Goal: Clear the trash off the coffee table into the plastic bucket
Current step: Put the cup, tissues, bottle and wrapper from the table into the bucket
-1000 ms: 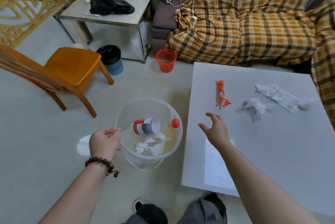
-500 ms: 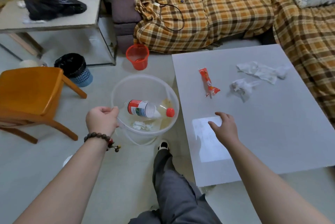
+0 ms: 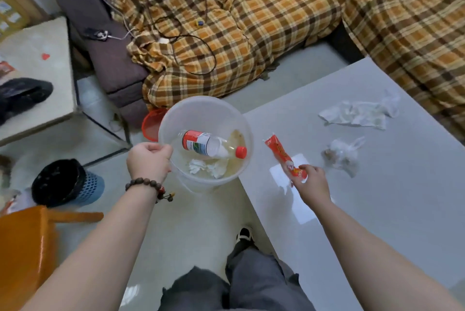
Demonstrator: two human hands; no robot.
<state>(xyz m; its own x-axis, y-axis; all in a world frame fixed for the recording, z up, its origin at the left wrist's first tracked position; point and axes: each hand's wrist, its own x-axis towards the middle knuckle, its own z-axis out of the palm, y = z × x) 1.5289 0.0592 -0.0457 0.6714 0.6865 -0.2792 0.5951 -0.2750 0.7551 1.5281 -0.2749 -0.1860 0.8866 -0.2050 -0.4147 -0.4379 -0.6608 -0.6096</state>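
since half a second ago, the right hand (image 3: 313,182) has moved from lying flat on the coffee table (image 3: 402,197) to the near end of the red snack wrapper (image 3: 284,157), and its fingers are now pinched on that end. the wrapper lies stretched away from the hand on the white tabletop, close to the table's left edge. the left hand (image 3: 148,161) has kept its closed grip on the rim of the clear plastic bucket (image 3: 201,109), which now sits higher in view, held just beside the table's left edge. inside the bucket lie a plastic bottle (image 3: 208,146) with a red cap and red label, and some crumpled white tissue (image 3: 208,168). a beaded bracelet (image 3: 148,185) circles the left wrist. further out on the table, apart from the wrapper, lie a crumpled clear plastic bag (image 3: 342,153) and a flattened white tissue (image 3: 359,113). behind the table is a sofa under a plaid blanket (image 3: 276,21).
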